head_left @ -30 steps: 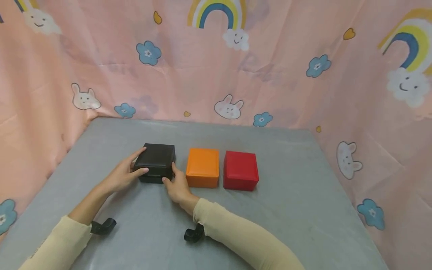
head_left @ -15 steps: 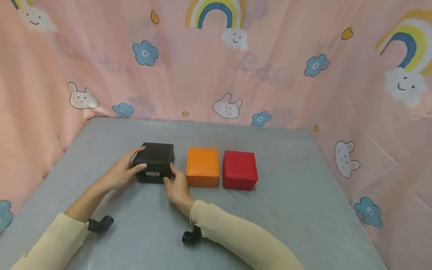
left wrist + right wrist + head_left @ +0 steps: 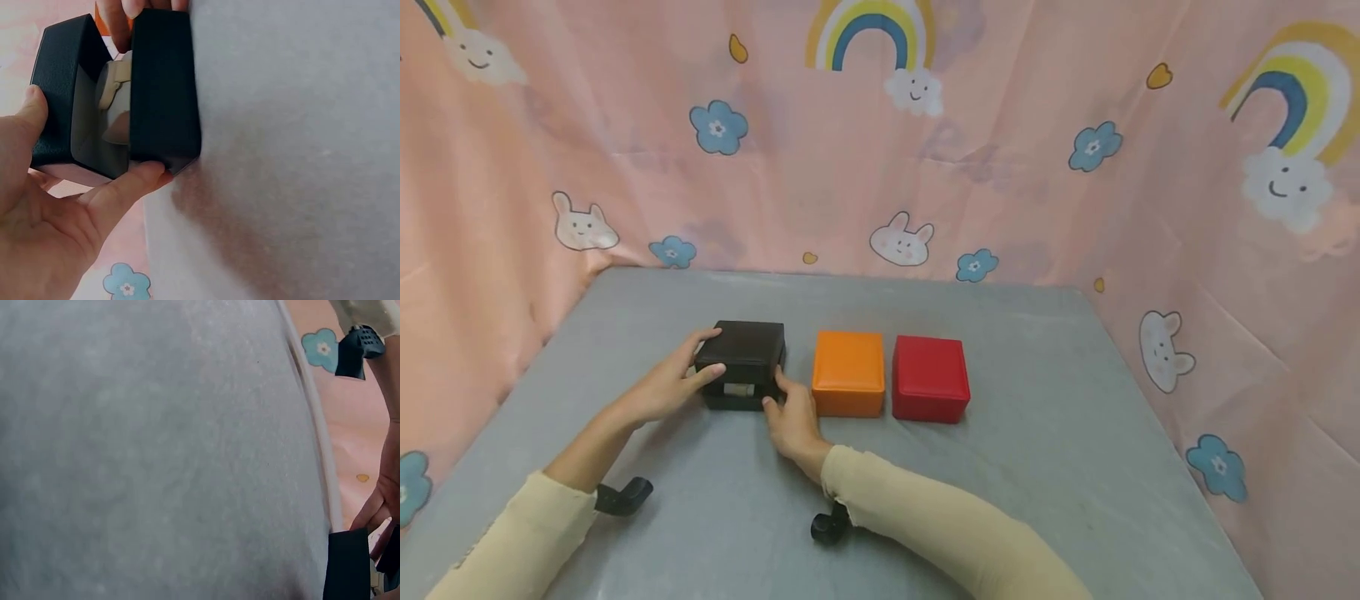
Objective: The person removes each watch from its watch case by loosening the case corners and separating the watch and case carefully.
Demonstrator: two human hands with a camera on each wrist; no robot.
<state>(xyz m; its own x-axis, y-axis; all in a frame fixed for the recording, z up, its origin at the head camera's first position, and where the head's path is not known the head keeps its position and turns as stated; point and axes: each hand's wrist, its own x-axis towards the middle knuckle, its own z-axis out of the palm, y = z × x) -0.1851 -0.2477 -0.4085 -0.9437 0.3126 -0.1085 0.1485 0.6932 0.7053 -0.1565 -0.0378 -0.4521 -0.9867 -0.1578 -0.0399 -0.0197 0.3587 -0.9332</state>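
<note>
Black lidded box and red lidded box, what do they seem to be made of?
Black lidded box: probably leatherette, satin, since the left wrist view shows a fine grain. Red lidded box: perhaps leatherette too, smooth and semi-glossy, with soft highlights along its edges; coated plastic is possible.

from the head we look forward and down over the tabletop (image 3: 1037, 483) to the printed curtain (image 3: 820, 175) behind it; this is our farthest and widest view. from the left wrist we sit close by the left hand (image 3: 658, 390), facing the front of the black box (image 3: 747, 343), with the picture rolled on its side so that the tabletop fills the right part. from the right wrist we see mostly tabletop, rolled the other way, with the curtain along the right and the black box cut off at the lower right corner. all three views share the black box, the left hand and the curtain; our head and right wrist views also share the black device (image 3: 625, 497) on the left wrist.
</note>
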